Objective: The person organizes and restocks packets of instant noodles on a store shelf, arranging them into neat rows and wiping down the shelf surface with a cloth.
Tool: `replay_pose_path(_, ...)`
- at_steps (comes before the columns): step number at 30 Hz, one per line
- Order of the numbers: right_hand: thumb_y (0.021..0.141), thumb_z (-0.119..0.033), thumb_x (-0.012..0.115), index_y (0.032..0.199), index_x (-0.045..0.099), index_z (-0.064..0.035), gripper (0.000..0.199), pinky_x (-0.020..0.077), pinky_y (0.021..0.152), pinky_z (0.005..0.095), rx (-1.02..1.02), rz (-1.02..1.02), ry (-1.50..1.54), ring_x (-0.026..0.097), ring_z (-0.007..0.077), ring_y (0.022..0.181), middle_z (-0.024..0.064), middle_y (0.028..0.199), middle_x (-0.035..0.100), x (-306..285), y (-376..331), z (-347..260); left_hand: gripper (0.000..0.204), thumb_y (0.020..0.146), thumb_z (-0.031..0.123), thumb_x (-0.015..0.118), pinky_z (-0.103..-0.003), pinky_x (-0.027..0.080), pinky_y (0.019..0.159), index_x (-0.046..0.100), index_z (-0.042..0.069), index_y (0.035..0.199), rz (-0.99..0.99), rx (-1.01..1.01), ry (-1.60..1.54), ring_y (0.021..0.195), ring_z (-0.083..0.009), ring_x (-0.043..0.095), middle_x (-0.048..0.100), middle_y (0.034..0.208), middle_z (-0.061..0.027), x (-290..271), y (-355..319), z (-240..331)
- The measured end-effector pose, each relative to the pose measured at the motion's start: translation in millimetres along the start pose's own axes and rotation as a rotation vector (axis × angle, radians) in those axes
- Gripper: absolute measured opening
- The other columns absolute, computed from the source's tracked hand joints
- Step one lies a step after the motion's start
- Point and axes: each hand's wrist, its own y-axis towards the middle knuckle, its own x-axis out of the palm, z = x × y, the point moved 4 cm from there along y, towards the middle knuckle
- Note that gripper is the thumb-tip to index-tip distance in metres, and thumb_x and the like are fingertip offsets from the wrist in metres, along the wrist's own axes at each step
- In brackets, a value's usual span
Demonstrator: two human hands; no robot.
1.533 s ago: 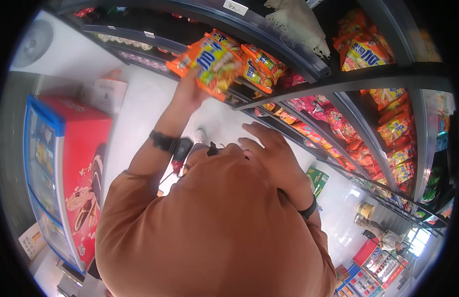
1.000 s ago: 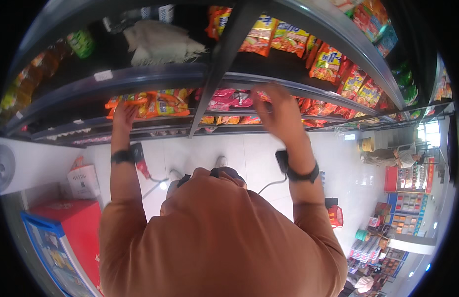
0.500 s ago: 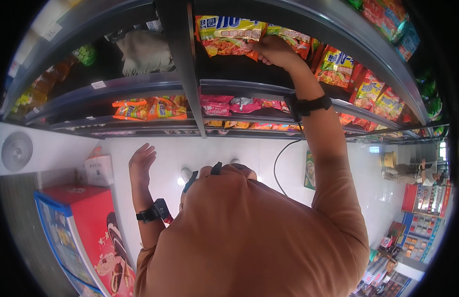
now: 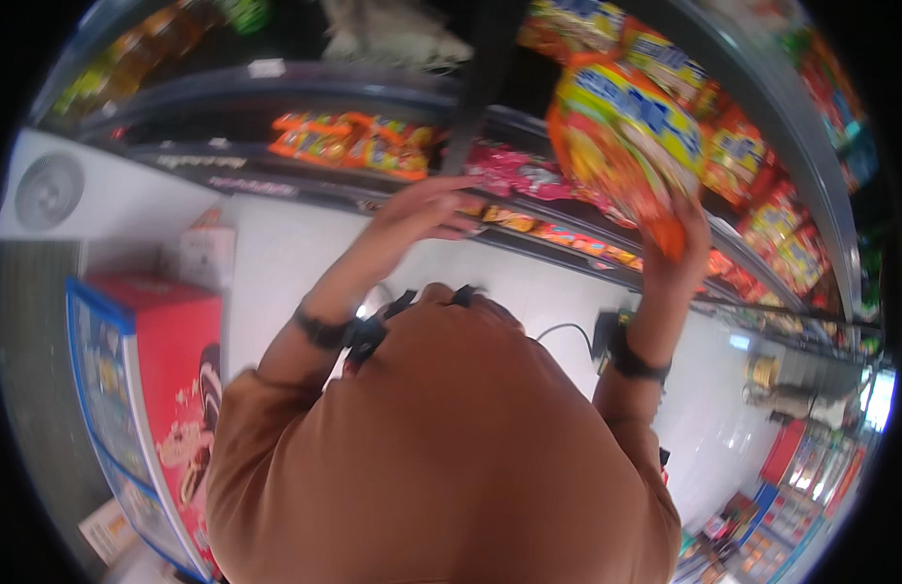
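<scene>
Right hand (image 4: 682, 238), right of the frame's centre: the fingers grasp the lower end of a large orange-and-yellow packet (image 4: 631, 122), which hangs tilted in the upper right, in front of similar packets (image 4: 665, 63) on the dark shelving (image 4: 492, 78). Left hand (image 4: 422, 214), above the frame's centre, is unclasped with nothing visible in it, its fingers reaching toward the shelving. The step in hand appears to be carrying the packet; the next move would call for keeping the lower end pinched and steering the free end clear of the shelving.

Pale glossy floor (image 4: 704, 438); dark shelving (image 4: 492, 68) ahead; red, blue-edged freezer (image 4: 168, 336) left; bright window (image 4: 877, 401) far right.
</scene>
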Motion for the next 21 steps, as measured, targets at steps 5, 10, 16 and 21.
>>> replay_pose_path(5,0.078,-0.010,0.054,0.118,0.048,0.0076,0.044,0.0447,0.091,0.0420,0.023,-0.304,-0.026,0.055,0.0287,0.105,0.0158,0.111,0.056,-10,-85,31,0.072,0.085,0.035,0.060,-0.040,0.051,0.083,0.020,0.011,0.140,-0.299,-0.182,-0.417,0.106,-0.0236,0.056,0.050,0.122,-0.0134,26,2,7)
replay_pose_path(10,0.086,-0.022,0.054,0.093,0.053,0.0028,0.026,0.0440,0.075,0.0294,0.309,-0.402,-0.292,0.054,0.0164,0.078,0.0080,0.088,0.056,32,-117,88,0.057,0.077,0.007,0.066,-0.033,0.046,0.091,0.040,0.003,0.128,-0.055,-0.300,-0.528,0.106,-0.0188,0.056,0.057,0.115,-0.0099,-35,-29,-16)
replay_pose_path(16,0.087,-0.007,0.055,0.079,0.053,-0.0004,0.011,0.0438,0.064,0.0268,0.190,-0.608,-0.874,0.054,0.0149,0.069,0.0061,0.076,0.055,77,-126,118,0.041,0.085,0.011,0.054,-0.045,0.050,0.086,0.041,-0.004,0.121,0.607,-0.042,-0.634,0.102,-0.0303,0.058,0.055,0.115,-0.0190,-205,-77,-38)
replay_pose_path(21,0.082,-0.005,0.059,0.083,0.056,0.0000,0.006,0.0472,0.062,0.0323,-0.050,-0.787,-1.193,0.057,0.0244,0.069,0.0109,0.079,0.057,128,-133,119,0.028,0.084,0.013,0.056,-0.040,0.055,0.073,0.051,0.004,0.110,0.764,0.024,-0.675,0.094,-0.0262,0.062,0.060,0.106,-0.0131,-282,-17,-46)
